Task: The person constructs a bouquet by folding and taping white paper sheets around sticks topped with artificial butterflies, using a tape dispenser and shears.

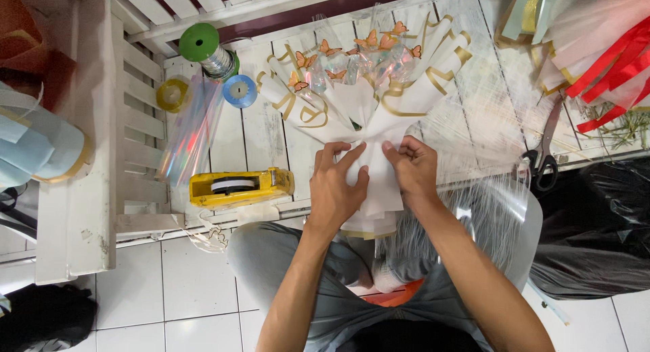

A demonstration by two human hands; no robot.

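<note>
A bouquet (369, 94) wrapped in white paper with gold edging lies on the white slatted table (244, 135), its top pointing away from me. Small orange paper butterflies (369, 39) and clear film fill its top. My left hand (335, 186) and my right hand (413, 169) both pinch the white wrapping at the narrow neck of the bouquet, fingers pressing the folds together. The stem end hangs over the table's near edge above my lap.
A yellow tape dispenser (237, 186) sits left of my hands. Farther left are a green ribbon spool (203, 47), a yellow tape roll (172, 94), a blue one (239, 91) and a roll of iridescent film (193, 132). Scissors (545, 155) and red ribbons (609, 67) lie right.
</note>
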